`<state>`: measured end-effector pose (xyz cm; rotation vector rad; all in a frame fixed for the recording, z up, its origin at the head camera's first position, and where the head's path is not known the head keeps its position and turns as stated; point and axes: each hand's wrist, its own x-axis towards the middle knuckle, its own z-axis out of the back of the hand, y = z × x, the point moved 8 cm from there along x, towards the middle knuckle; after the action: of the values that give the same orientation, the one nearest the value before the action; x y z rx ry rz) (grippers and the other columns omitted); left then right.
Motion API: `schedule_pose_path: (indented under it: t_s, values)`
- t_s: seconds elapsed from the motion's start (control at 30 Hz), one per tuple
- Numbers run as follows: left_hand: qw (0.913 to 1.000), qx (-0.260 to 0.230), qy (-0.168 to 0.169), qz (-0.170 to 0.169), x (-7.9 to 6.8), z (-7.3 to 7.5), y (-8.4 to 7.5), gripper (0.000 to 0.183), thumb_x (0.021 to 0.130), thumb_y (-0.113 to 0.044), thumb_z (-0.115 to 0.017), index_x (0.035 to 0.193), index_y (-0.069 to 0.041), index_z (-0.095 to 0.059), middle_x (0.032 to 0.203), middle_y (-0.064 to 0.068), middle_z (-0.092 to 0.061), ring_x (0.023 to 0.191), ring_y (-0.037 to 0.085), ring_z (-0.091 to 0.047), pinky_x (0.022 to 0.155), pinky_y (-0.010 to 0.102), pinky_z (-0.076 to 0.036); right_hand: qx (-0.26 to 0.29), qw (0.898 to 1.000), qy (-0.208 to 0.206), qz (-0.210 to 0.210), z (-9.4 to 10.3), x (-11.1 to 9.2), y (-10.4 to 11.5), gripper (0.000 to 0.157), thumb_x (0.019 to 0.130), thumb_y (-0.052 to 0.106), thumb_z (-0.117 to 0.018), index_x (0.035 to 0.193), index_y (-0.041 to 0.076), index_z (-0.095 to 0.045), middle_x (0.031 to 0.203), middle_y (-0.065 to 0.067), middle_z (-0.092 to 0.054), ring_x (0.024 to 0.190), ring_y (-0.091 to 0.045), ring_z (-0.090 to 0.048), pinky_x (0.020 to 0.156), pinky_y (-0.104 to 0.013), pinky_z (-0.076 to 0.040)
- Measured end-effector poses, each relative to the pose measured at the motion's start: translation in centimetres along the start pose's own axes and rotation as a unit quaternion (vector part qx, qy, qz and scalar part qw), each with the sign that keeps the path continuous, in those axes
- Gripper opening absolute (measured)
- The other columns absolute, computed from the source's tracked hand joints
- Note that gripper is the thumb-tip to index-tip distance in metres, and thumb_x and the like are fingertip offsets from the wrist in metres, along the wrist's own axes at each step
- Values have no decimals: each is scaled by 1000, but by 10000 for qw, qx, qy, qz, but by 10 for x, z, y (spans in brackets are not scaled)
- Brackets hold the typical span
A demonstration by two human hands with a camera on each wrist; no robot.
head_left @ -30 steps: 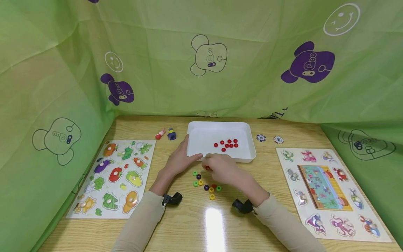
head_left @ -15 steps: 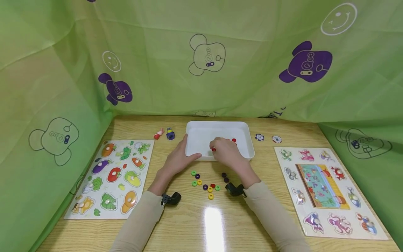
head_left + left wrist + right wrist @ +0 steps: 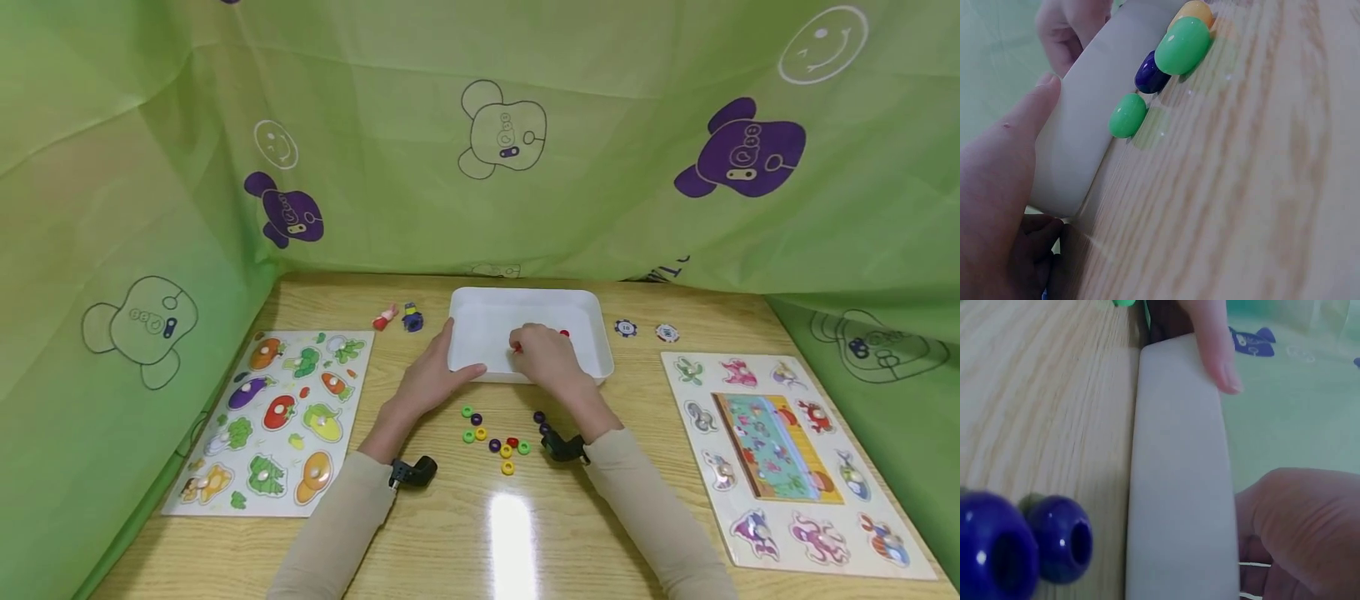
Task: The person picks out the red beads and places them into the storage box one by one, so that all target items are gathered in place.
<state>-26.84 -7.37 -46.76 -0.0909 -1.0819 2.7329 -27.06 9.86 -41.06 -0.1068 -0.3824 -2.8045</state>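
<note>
A shallow white tray (image 3: pixel 480 329) stands at the back middle of the table. My left hand (image 3: pixel 429 379) grips its front left corner, thumb on the front rim and fingers along the side. Inside the tray my right hand (image 3: pixel 553 360) pinches a red bead (image 3: pixel 518 347) low over the floor. Another red bead (image 3: pixel 564 333) shows beyond the knuckles; that hand hides others. In front of the tray lie loose beads: green (image 3: pixel 1183 45), purple (image 3: pixel 1060 539), yellow (image 3: pixel 507 468) and one red bead (image 3: pixel 512 442).
A vegetable puzzle board (image 3: pixel 288 446) lies at left, a sea-animal puzzle board (image 3: pixel 738 492) at right. Two small figures, one pink and red (image 3: pixel 385 317), one blue and yellow (image 3: pixel 412 317), stand left of the tray. Two poker chips (image 3: pixel 626 328) lie right of it. Green cloth (image 3: pixel 390 208) hangs behind.
My right hand has moved from the loose beads over the front rim into the tray, carrying red. Two purple beads by its wrist came into sight. The left hand stays on the tray.
</note>
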Motion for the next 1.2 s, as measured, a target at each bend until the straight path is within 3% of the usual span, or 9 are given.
schedule_pose_path:
  t_s: [0.3,0.47,0.57,0.77,1.03,1.2]
  values:
    - [10000,75,21,17,2,-1,1,110,69,-78,-53,150,-24,-2,155,4,-21,137,26,-33,100,51,-39,44,9982,-8,603,15,-28,14,14,84,18,-65,97,16,-71,90,2,-66,79,-14,-62,64,-31,-50]
    - [10000,40,23,26,1,-1,1,109,70,-77,-54,150,-25,-2,155,4,-20,138,27,-32,101,52,-38,26,9923,-81,1234,22,-56,25,14,84,17,-66,97,18,-71,94,6,-67,85,-11,-63,66,-29,-52]
    - [10000,5,61,36,0,-1,0,109,69,-78,-53,150,-25,-1,156,3,-20,138,27,-31,101,52,-38,164,9855,128,1682,19,-75,34,15,84,16,-65,97,18,-71,93,8,-66,84,-7,-61,70,-25,-51]
    - [10000,-34,20,-12,-1,2,-3,109,70,-76,-55,150,-24,-2,155,4,-20,138,28,-31,100,53,-38,280,9748,479,2162,4,-102,49,12,82,18,-68,94,22,-71,84,13,-60,72,1,-52,65,-18,-46]
    - [10000,-42,44,45,0,1,-2,110,69,-77,-55,150,-25,-1,156,4,-19,139,27,-30,101,53,-38,-135,9705,726,2296,-12,-113,63,6,84,18,-65,86,21,-69,74,12,-50,63,-3,-44,57,-19,-40]
    - [10000,-9,50,41,0,0,-1,111,69,-77,-54,150,-24,-1,156,4,-19,139,27,-30,101,53,-37,-118,9733,706,2182,-11,-110,63,8,84,16,-64,87,20,-70,75,11,-54,64,-3,-47,59,-18,-42]
